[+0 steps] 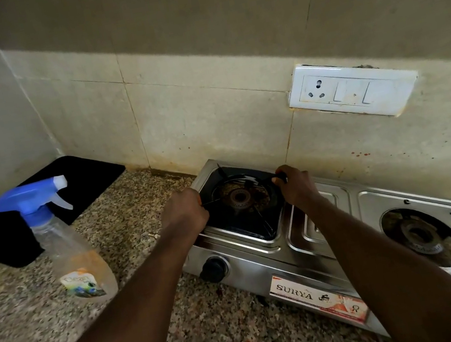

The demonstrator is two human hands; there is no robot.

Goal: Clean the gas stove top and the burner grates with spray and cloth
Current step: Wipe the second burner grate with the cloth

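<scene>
My left hand (187, 211) curls round the left edge of the grate (254, 227); my right hand (296, 185) pinches a prong at its far right corner; both are clamped on it. The grate is black, a square frame with thin prongs pointing inward; it lies over the left burner (239, 197), which is ringed with brown crusted grime; I cannot tell whether it rests or is lifted. The stove (304, 265) is smeared steel with a black knob (213, 269) in front; its right burner (422, 235) looks just as dirty. The spray bottle (62, 242), clear with a blue trigger head, stands on the speckled counter (217, 338) left of the stove.
</scene>
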